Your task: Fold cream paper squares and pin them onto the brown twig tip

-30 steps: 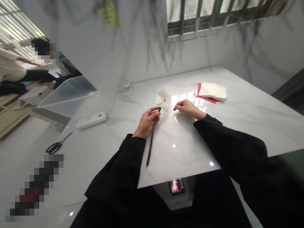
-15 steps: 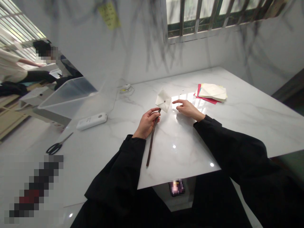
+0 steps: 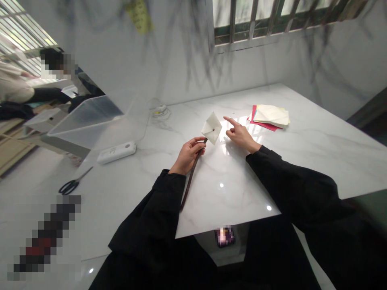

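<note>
My left hand (image 3: pixel 188 154) is closed round a thin dark stick (image 3: pixel 190 178) that slants down toward me over the white marble table (image 3: pixel 302 161). A folded white paper pinwheel (image 3: pixel 212 127) is pinned to the stick's top end. My right hand (image 3: pixel 241 135) hovers just right of the pinwheel, index finger stretched out toward it and the other fingers curled, with nothing in it.
A stack of coloured paper sheets (image 3: pixel 269 117) lies at the back right, small pins (image 3: pixel 233 114) near it. A clear plastic bin (image 3: pixel 87 119), a white device (image 3: pixel 116 152) and black scissors (image 3: pixel 72 184) lie to the left. A person sits at the far left.
My right hand rose from the table and stretched its index finger toward the pinwheel. The pinwheel and stick top shifted slightly right and up; the stick's lower end swung left.
</note>
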`<act>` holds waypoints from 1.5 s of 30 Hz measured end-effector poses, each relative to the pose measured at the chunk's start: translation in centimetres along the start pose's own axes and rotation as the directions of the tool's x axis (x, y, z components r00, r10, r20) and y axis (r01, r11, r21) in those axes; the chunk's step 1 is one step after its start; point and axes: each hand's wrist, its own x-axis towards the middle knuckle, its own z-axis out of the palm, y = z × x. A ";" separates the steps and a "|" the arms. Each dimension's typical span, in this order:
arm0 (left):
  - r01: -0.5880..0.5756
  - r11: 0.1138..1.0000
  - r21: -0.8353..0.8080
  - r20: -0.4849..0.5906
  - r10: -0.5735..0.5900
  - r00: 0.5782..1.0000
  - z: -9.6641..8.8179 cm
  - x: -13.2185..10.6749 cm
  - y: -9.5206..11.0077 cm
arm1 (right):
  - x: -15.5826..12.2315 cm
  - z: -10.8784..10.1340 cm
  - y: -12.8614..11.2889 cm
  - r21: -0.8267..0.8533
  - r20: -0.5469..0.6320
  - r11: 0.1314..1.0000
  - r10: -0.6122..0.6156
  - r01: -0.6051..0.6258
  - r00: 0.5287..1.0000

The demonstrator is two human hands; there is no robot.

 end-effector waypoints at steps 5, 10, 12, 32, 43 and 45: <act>0.005 1.000 -0.012 0.000 -0.005 1.000 -0.1 0.0 0.0 | 0.2 -0.2 -0.1 -0.048 0.026 0.998 0.033 -0.031 0.999; 0.013 0.999 -0.045 -0.015 -0.014 1.000 -0.2 0.1 0.0 | 0.2 -0.3 0.1 -0.118 0.078 0.991 0.066 -0.056 0.995; 0.024 0.997 -0.077 -0.022 -0.026 0.999 -0.2 0.0 0.1 | 0.1 -0.3 0.1 -0.114 0.079 0.993 0.046 -0.037 0.996; 0.022 0.924 -0.383 -0.100 -0.065 0.993 -0.8 0.6 -0.1 | -2.7 1.6 -3.8 0.455 0.625 0.875 -0.180 -0.167 0.760; 0.039 0.935 -0.354 -0.015 -0.047 0.999 -0.6 0.5 -0.2 | -2.9 2.1 -3.7 0.531 0.690 0.818 -0.266 -0.222 0.673; 0.031 0.933 -0.359 -0.037 -0.047 0.998 -0.7 0.6 -0.2 | -2.9 2.2 -3.7 0.548 0.697 0.799 -0.271 -0.248 0.664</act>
